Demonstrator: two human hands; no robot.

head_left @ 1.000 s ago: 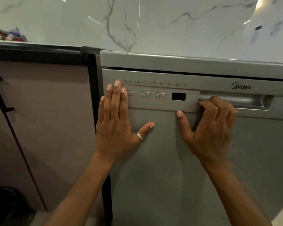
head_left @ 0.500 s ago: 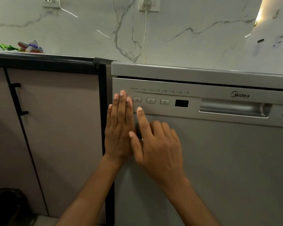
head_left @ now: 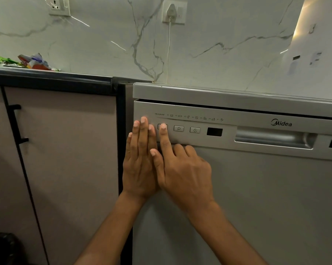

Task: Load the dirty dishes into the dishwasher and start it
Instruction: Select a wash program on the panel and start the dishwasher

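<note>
Right hand at dishwasher's left edge

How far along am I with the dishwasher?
Done: the dishwasher door is shut, so loading looks finished. In hand: left hand flat on the door, right hand pressing the leftmost button with its index finger. Left: the display is dark, so no cycle seems started.

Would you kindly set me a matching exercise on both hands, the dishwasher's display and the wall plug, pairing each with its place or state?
1 left hand
2 right hand
3 display
4 plug

A dark
B in the wall socket
C flat on the door's left edge
D forefinger on the leftmost button

Pairs: 1-C, 2-D, 3-A, 4-B
</note>
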